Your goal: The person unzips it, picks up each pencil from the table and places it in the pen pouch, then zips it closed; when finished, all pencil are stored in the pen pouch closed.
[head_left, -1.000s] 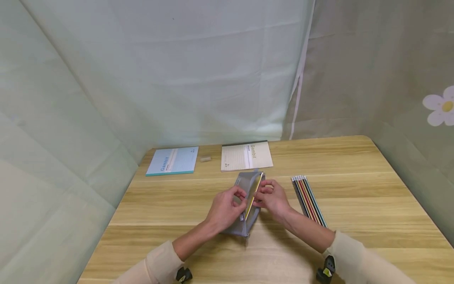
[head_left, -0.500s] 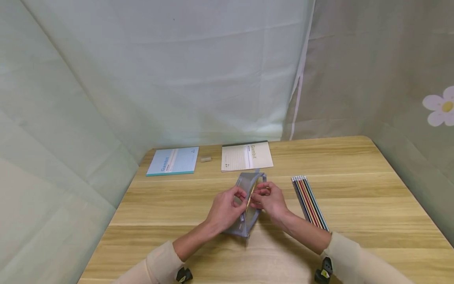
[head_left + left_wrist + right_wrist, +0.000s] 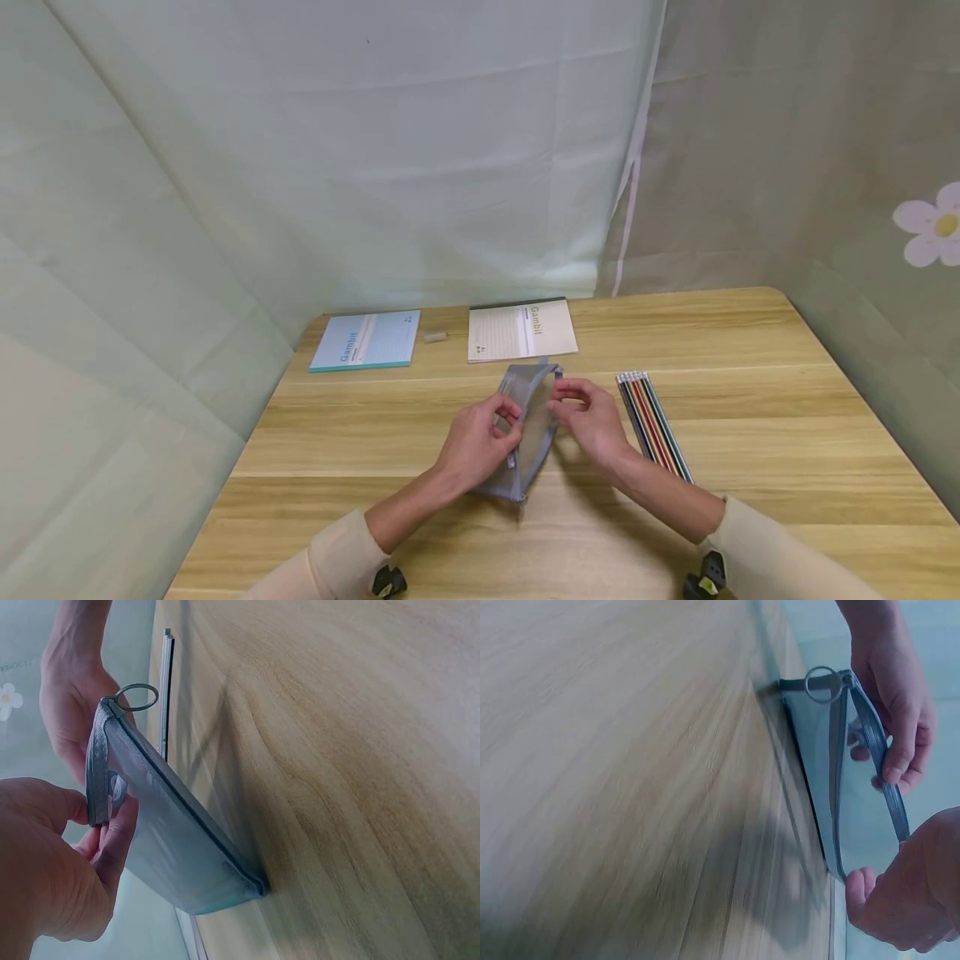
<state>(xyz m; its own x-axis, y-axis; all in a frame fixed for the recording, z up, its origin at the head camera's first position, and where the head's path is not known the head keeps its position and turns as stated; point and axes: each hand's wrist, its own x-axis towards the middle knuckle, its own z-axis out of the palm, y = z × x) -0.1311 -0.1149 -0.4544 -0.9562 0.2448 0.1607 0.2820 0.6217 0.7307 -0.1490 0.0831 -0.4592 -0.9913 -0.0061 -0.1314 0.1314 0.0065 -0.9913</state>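
A: Layout, big to small?

B: Bench, wood-grain top. Blue notebook and cream notebook flat at its far side. Grey pouch on the bench, nearer than both, between left hand and right hand, mouth gaping

A: Fingers?

B: Left: thumb and finger pinched on the pouch's zip edge. Right: bent, at the opposite rim; can't tell if they grip it or just sit beside it

A: How will it handle?

B: My read: light, limp, hard to break, mesh should give decent friction. Grab the zip edge, probably the stiffest part; squeezing the walls would likely close the mouth

A: Containers, contents?

B: Pouch is the only one I see. Walls blur the inside, can't make out contents. Pencils lie in a row outside it, well apart

A: Smallest?

B: Pale block, maybe an eraser, between the notebooks
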